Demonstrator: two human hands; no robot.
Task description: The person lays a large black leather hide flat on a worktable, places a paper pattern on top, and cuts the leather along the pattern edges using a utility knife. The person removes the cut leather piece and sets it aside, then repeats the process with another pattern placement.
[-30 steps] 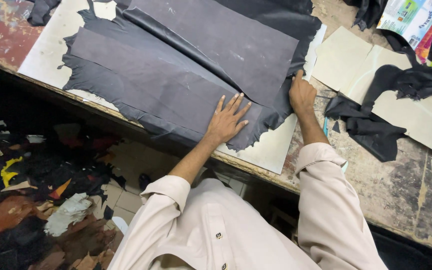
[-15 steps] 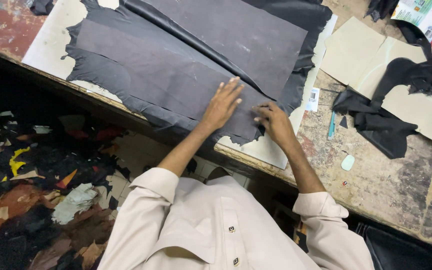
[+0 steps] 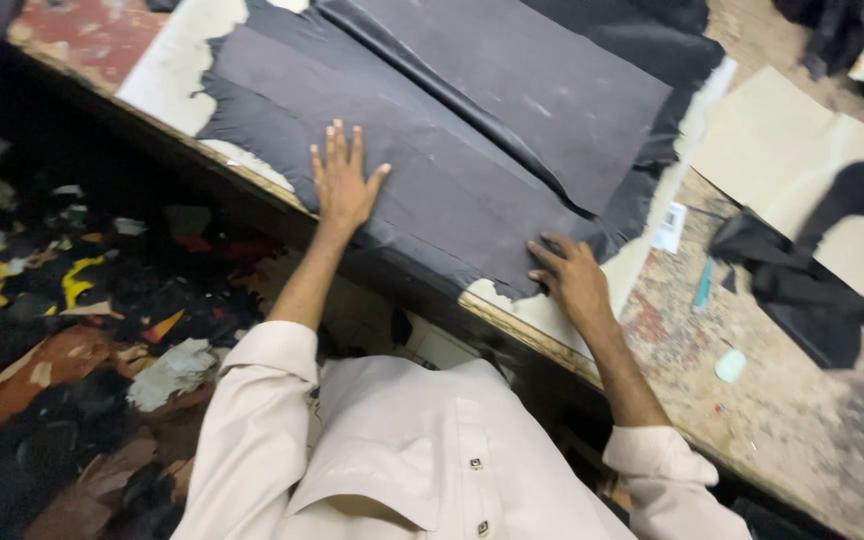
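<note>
Black leather sheet [image 3: 452, 150] lies spread across the upper centre of the frame, on pale backing paper [image 3: 167, 75] that shows at its ragged left and lower-right edges; a long fold runs through it from the top centre toward the lower right. Left of it, below the edge of the worn workbench [image 3: 812, 440], coloured offcuts [image 3: 72, 330] litter the floor in the lower left of the frame. Your left hand [image 3: 340, 182] lies flat on the sheet near its lower-left edge, palm down, fingers spread wide and pointing up the frame; it grips nothing. Further right, your right hand [image 3: 572, 275] rests at the sheet's lower-right edge, fingers bent with the tips on the leather; whether they pinch the edge cannot be told. Just right of this hand a small white label [image 3: 669, 228] lies on the paper, and beside it a thin teal pen-like tool [image 3: 704, 285] on the bench. A crumpled black scrap [image 3: 802, 290] sits near the right side, partly over tan card pieces [image 3: 782, 150], and a small pale lump [image 3: 730, 365] lies below the tool.
</note>
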